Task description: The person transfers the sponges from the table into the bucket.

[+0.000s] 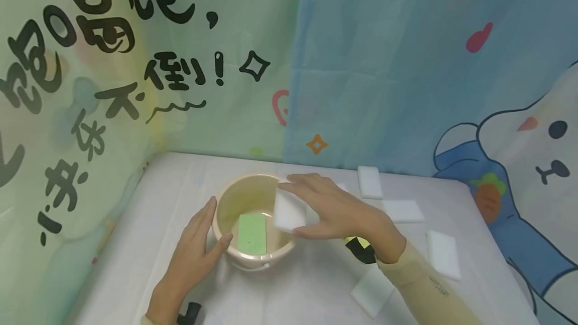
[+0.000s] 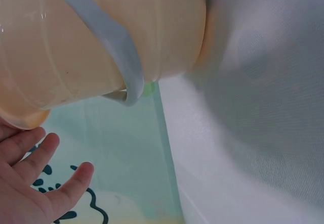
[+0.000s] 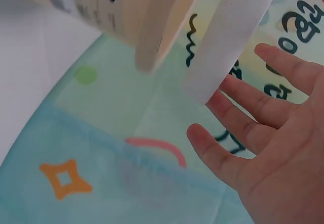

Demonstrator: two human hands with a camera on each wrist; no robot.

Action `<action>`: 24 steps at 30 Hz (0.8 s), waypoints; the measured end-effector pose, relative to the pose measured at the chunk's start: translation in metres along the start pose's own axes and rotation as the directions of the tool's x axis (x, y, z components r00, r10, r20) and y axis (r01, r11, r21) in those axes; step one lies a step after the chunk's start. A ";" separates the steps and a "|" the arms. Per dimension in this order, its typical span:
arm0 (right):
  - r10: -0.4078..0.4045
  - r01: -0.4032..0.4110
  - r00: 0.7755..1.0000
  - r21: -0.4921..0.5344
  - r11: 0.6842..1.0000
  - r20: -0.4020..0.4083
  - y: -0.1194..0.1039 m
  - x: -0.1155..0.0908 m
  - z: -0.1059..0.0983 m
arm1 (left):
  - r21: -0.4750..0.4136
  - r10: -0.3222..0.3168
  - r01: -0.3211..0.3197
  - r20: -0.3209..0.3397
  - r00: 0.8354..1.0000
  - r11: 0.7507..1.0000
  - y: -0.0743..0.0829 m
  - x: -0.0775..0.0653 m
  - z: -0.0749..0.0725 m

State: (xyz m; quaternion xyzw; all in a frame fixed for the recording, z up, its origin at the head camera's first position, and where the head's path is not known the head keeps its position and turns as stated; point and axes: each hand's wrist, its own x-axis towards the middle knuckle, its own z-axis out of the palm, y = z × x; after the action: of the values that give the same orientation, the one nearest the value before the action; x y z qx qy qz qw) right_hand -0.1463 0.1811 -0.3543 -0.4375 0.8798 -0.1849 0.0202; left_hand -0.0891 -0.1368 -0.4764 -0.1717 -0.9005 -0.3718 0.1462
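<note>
A cream-coloured bucket (image 1: 241, 195) stands upright on the white-covered table, with a green sponge block (image 1: 252, 234) inside it. My left hand (image 1: 191, 255) lies along the bucket's left side, its fingers spread and the fingertips at the rim. In the left wrist view the bucket's grey handle (image 2: 124, 47) hangs against its outer wall. Over the right part of the bucket's opening, my right hand (image 1: 331, 209) pinches a white sponge block (image 1: 288, 210) between thumb and fingers. The right wrist view shows this white sponge block (image 3: 233, 37) edge-on, above the rim and apart from it.
Several white blocks lie to the right, among them one at the back edge (image 1: 369, 182) and one near the front (image 1: 373, 291). A yellow-and-black object (image 1: 361, 251) is partly hidden beneath the right wrist. Printed cloth (image 1: 343, 89) hangs behind the table.
</note>
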 end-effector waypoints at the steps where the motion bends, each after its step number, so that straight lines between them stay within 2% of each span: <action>1: -0.001 0.001 1.000 0.009 1.000 0.007 -0.001 0.004 0.001 | 0.000 0.001 -0.001 0.000 1.000 1.000 0.000 0.000 0.000; 10: -0.009 0.009 0.995 -0.003 1.000 0.103 0.003 0.032 0.023 | -0.010 0.010 -0.010 0.003 1.000 1.000 -0.001 0.001 0.000; 24: -0.017 0.027 0.985 -0.058 0.998 0.169 0.010 0.041 0.039 | -0.004 0.009 -0.009 0.000 1.000 1.000 -0.001 0.001 0.000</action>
State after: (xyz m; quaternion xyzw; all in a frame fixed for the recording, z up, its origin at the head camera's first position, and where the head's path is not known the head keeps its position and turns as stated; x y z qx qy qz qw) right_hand -0.1716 0.1434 -0.3889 -0.4616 0.8753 -0.1208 0.0792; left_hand -0.0905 -0.1373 -0.4761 -0.1758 -0.8990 -0.3730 0.1476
